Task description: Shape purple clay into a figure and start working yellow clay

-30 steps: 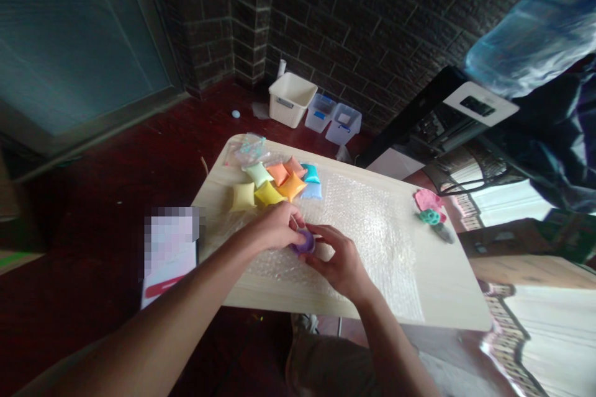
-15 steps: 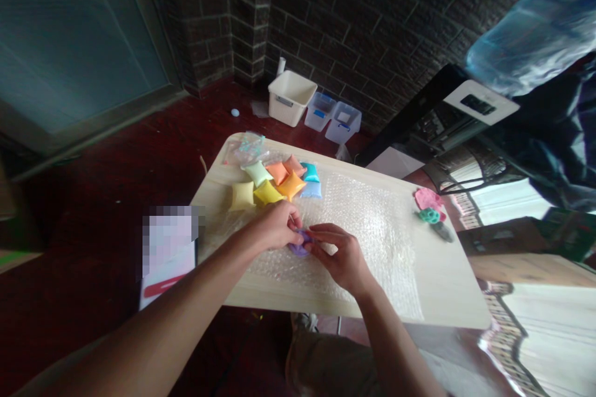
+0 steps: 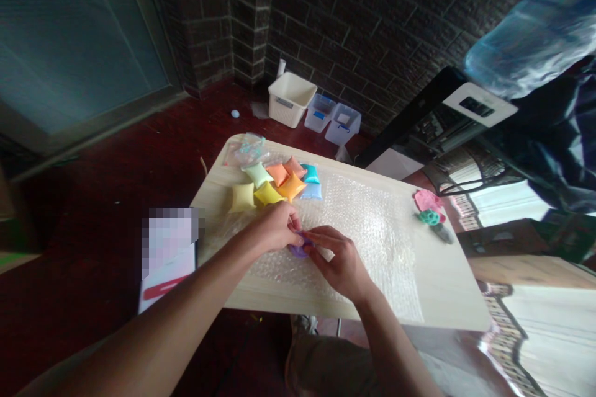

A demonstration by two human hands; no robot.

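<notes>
A small flattened piece of purple modelling clay (image 3: 300, 250) lies between my hands over the bubble wrap (image 3: 367, 223). My left hand (image 3: 280, 226) has its thumb and fingers closed at the clay's left and upper edge. From the right side, my right hand (image 3: 338, 254) grips it, thumb below and index finger stretched across above. Parts of the clay are hidden behind my fingers. Just beyond my left hand sit several pillow-shaped packets, among them a yellow packet (image 3: 269, 193), an orange packet (image 3: 292, 186) and a pale blue packet (image 3: 311, 190).
On the table (image 3: 447, 285), a pink clay shape (image 3: 428, 200), a green one (image 3: 429, 217) and a grey one (image 3: 443, 234) lie at the right. A clear plastic bag (image 3: 249, 147) is at the far left corner. Bins, including a white bin (image 3: 291, 99), stand on the floor by the wall.
My right hand has shifted slightly, its index finger now straighter across the top of the purple clay. My left hand has hardly moved.
</notes>
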